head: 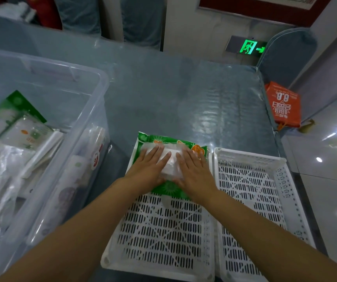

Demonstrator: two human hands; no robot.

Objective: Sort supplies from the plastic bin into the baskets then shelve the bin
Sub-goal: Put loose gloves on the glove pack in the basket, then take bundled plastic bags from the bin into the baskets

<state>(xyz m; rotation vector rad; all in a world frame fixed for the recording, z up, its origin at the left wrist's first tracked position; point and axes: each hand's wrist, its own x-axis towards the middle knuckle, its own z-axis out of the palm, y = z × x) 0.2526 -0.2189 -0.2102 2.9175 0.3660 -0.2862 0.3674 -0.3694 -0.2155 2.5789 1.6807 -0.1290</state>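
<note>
A green and white plastic packet (170, 159) lies at the far end of the left white slotted basket (159, 231). My left hand (150, 166) and my right hand (194, 171) both rest flat on the packet with straight fingers, pressing it down. A second white slotted basket (253, 200) stands right beside the first and holds nothing. The clear plastic bin (94, 110) stands at the left, holding several packets and bags (17, 143) of supplies.
Everything sits on a table with a grey-blue plastic cover (183, 98). An orange bag (283, 106) hangs off the table's far right corner. A covered chair back (289, 55) stands beyond it, and glossy floor tiles (326, 180) lie to the right.
</note>
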